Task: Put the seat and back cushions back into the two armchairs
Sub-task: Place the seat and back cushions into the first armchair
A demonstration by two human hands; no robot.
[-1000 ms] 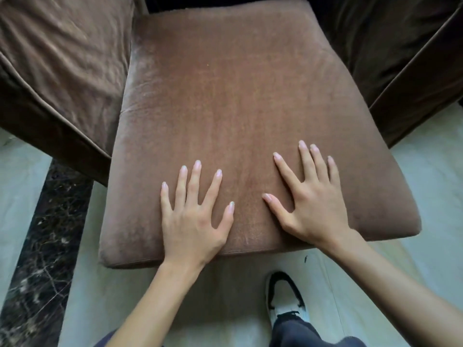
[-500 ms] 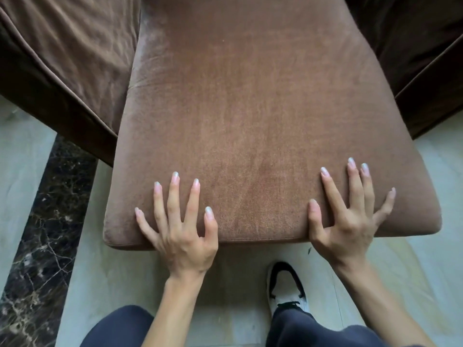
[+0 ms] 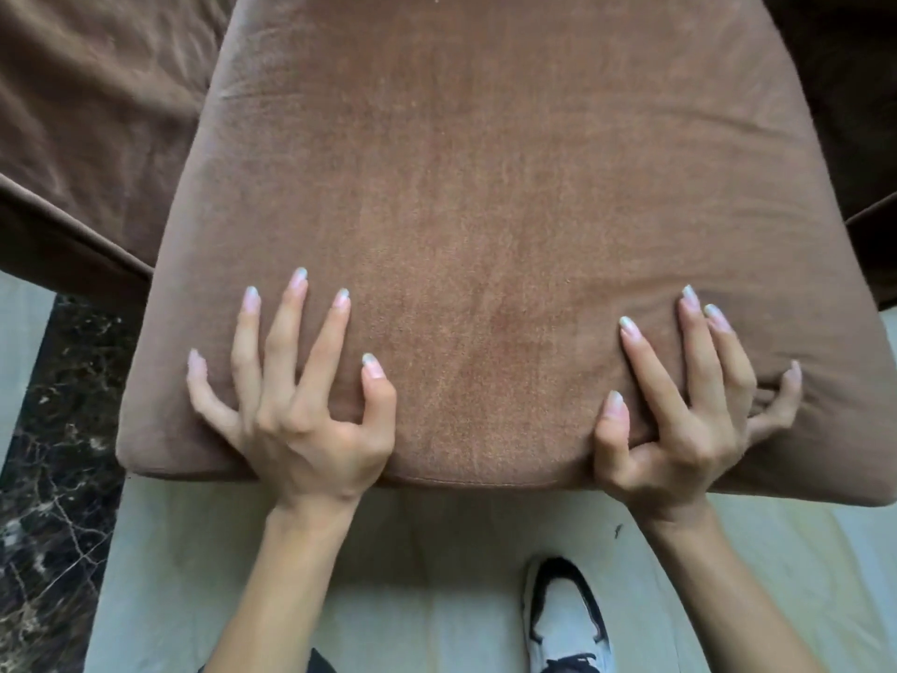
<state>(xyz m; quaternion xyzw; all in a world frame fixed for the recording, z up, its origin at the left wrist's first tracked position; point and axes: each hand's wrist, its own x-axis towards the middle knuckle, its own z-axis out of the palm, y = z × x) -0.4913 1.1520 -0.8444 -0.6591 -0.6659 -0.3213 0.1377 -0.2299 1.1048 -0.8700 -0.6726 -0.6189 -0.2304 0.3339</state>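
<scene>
I have the brown seat cushion (image 3: 485,235) lying flat between the armrests of the armchair (image 3: 87,138), with its near edge overhanging the pale floor (image 3: 437,551) toward me. My left hand (image 3: 301,420) sits on the near-left part of that edge and my right hand (image 3: 679,429) on the near-right; both are spread, fingers arched and fingertips digging into the nap while the heels of the palms bear on the front seam, so neither has closed around anything, they only press. The fabric dimples and wrinkles under the right fingers, so I judge it a soft, thick foam pad in a velvety cover: light enough to shove, bendy rather than rigid, and grippy, not slippery. The best hold looks to be exactly here, the two front corners along the piped seam, pushing evenly so it does not skew. On the left the cushion lies close against the padded arm; on the right the dark arm (image 3: 864,138) is also close, so there is little side room and a corner could snag. The far end is out of view, so I cannot tell how much depth remains. Behind me the floor is open, apart from my shoe (image 3: 568,619) and the dark marble strip (image 3: 53,454) at left.
</scene>
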